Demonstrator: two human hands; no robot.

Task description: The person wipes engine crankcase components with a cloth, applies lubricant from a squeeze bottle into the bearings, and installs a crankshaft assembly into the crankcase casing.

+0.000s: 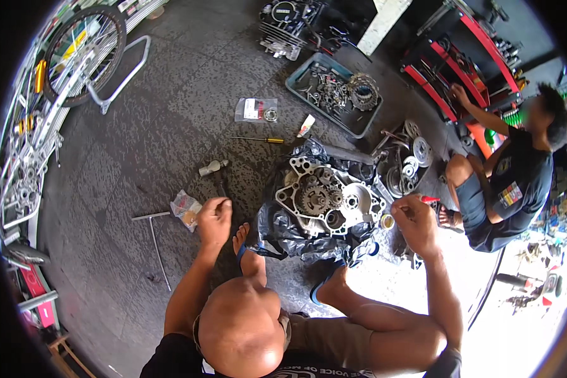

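Gears sit in the engine case; loose parts beyond it seem unfitted. Left of it, my left hand curls, contents unclear; right of it, my right hand seemingly pinches a red-tipped thing.

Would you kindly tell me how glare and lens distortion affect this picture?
Head view: glare whitens the floor at lower right; the fisheye lens bows the outer scene toward a black rim; glints fleck the black plastic under the engine case, which looks fairly sharp, as do the left hand and right hand.
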